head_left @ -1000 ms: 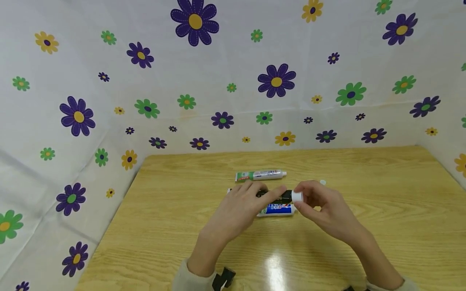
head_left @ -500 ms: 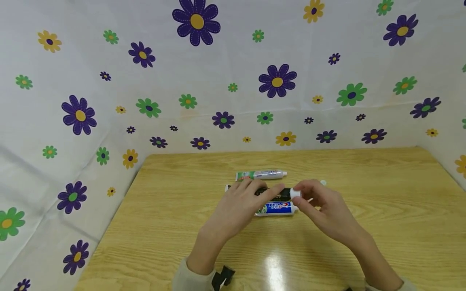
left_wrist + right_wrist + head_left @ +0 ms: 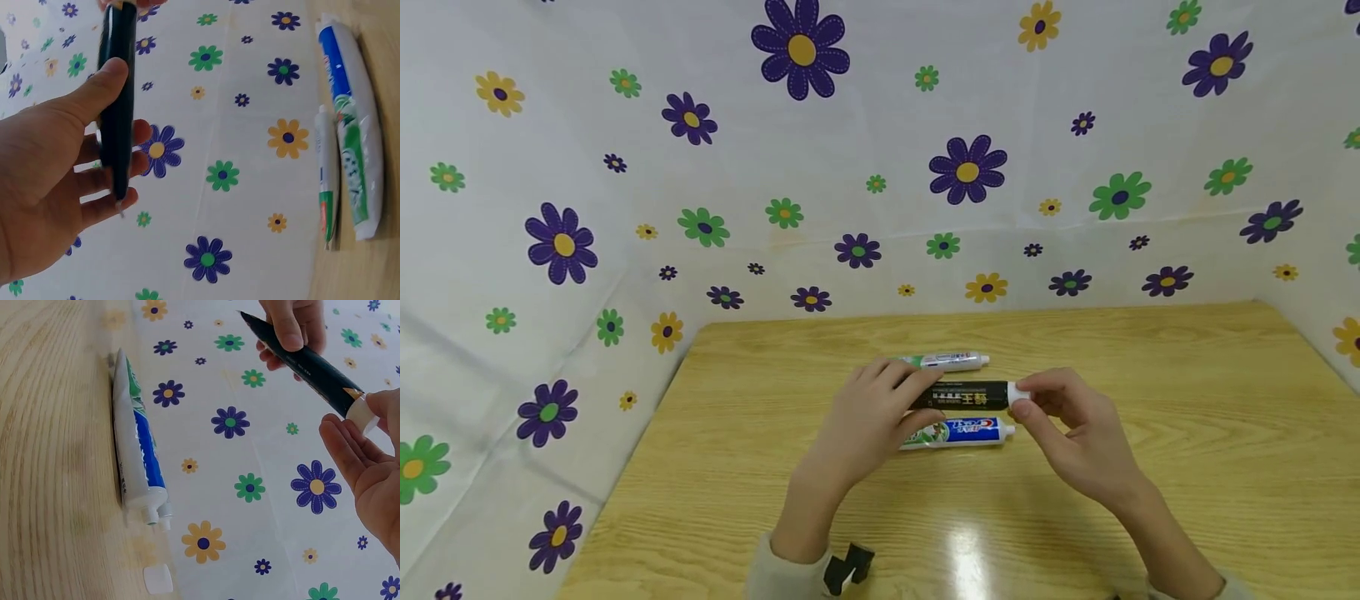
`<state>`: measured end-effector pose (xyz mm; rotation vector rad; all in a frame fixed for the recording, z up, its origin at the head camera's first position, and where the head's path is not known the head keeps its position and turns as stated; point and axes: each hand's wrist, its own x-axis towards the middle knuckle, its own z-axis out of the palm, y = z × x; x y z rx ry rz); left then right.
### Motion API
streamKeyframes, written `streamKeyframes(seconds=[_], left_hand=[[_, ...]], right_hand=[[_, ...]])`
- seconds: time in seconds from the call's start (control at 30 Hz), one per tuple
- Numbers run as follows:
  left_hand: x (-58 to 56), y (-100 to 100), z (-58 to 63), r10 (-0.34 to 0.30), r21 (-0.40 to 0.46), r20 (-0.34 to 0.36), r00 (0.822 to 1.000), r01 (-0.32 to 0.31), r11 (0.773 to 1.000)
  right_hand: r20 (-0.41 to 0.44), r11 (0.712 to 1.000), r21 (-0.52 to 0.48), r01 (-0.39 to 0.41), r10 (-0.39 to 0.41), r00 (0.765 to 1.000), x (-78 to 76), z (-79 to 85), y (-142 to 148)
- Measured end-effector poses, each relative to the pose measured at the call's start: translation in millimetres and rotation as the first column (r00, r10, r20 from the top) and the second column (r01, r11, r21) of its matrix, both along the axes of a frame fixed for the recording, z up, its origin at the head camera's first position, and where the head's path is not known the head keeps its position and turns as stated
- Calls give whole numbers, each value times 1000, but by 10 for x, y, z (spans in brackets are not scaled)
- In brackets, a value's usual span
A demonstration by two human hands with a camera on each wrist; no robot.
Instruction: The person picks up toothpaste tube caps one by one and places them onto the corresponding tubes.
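Note:
My left hand [image 3: 868, 421] grips the body of a black toothpaste tube [image 3: 972, 396], held level above the table, thumb on one side and fingers on the other. My right hand [image 3: 1086, 446] pinches the white cap [image 3: 1018, 394] at the tube's right end between thumb and fingers. The right wrist view shows the cap [image 3: 361, 416] still at the end of the tube, with the flat tail away from it. Below the held tube in the head view lies a blue, green and white toothpaste tube [image 3: 973, 431], its narrow white nozzle bare.
Behind the held tube lies a green and silver toothpaste tube [image 3: 955, 361], also with a bare nozzle. A loose white cap [image 3: 157, 579] rests on the wooden table [image 3: 775, 375]. Flower-printed cloth [image 3: 895, 125] walls the table at the back and sides.
The left hand has shifted left along the black tube, so more of its printed front shows. Tube and right hand have moved slightly right, the fingers still on the cap.

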<state>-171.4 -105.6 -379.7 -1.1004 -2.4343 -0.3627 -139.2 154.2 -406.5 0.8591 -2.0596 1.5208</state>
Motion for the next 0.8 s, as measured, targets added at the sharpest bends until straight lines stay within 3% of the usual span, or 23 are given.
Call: streamKeyframes(seconds=[0.1,0.2,0.33,0.47,0.63,0.8], left_hand=[[-28,-99,30,16,25,63,998,-18,1000],[-52,-210,36,14,52,170,985,-23,998],[-70,-317,30,-69,141,348,935,21,990],[-84,-342,31,-158,230,431,888,61,971],[-98,-329,13,-212,303,412,886,86,949],[-94,-318,10,-230,354,302,925,115,928]], right_hand=[[-27,1000,-30,-5,4,1000,-16,-9,32],[-35,999,-45,9,-10,999,-30,-17,73],[-8,999,-30,42,-42,999,-19,-5,108],[11,999,3,42,-42,999,-12,9,119],[21,1000,21,15,-16,1000,-29,3,134],[58,1000,10,14,-15,998,-36,-8,131]])
